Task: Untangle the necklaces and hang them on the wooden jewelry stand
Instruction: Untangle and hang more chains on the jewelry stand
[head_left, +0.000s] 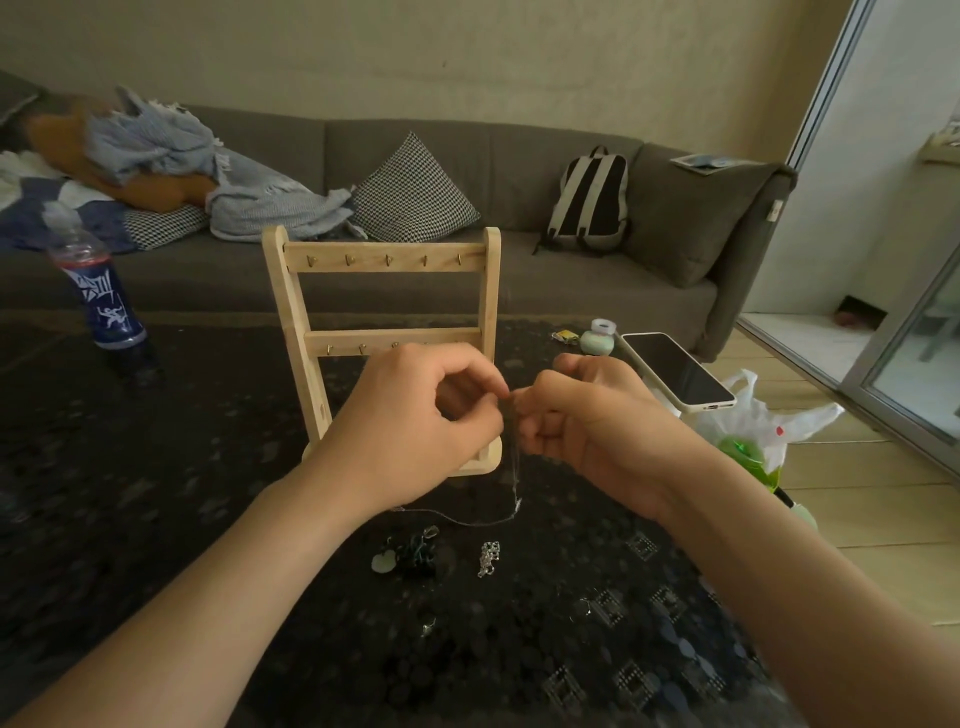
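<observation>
A wooden jewelry stand (382, 262) with two rows of small hooks stands upright on the dark table (156, 493); no necklace hangs on it. In front of its base, my left hand (415, 415) and my right hand (582, 410) meet, each pinching a thin silver chain (514, 467). The chain drops from my fingertips and trails left along the table. Nearer to me lie a dark tangled necklace with a pale round pendant (410, 553) and a small silver chain heap (488, 557). Another small trinket (427, 627) lies closer still.
A blue drink bottle (98, 291) stands at the left. A phone (678, 370), a small mint pot (597, 339) and a white plastic bag (753, 431) sit at the table's right edge. Behind is a grey sofa (519, 270) with cushions, blankets and a backpack (592, 200).
</observation>
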